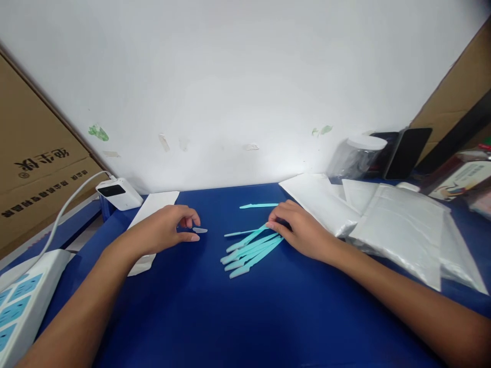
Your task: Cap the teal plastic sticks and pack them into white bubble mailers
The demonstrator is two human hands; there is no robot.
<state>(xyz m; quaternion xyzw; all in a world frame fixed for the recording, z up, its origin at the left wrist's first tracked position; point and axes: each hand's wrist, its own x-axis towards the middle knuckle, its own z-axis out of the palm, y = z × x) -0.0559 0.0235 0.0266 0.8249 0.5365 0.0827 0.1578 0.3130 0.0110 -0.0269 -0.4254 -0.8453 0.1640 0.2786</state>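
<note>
On the blue table lies a fanned pile of turquoise eyebrow razors (251, 251) with pale covers over their blades. My right hand (295, 225) is at the handle end of the pile, thumb and fingers closed on one eyebrow razor (245, 233) at the pile's upper edge. Another eyebrow razor (259, 205) lies apart, farther back, its handle end hidden behind my right hand. To the left, my left hand (176, 230) has thumb and fingers curved but apart. A small clear blade cover (200, 230) is just beyond its fingertips; I cannot tell whether they touch.
White plastic packets (399, 225) lie at the right, before a lidded clear jar (358, 153) and dark phones (408, 151). Left are a white paper strip (143, 265), a white power bank (119, 193), a power strip (36, 296) and a cardboard box (42, 153). A wall (238, 92) bounds the back.
</note>
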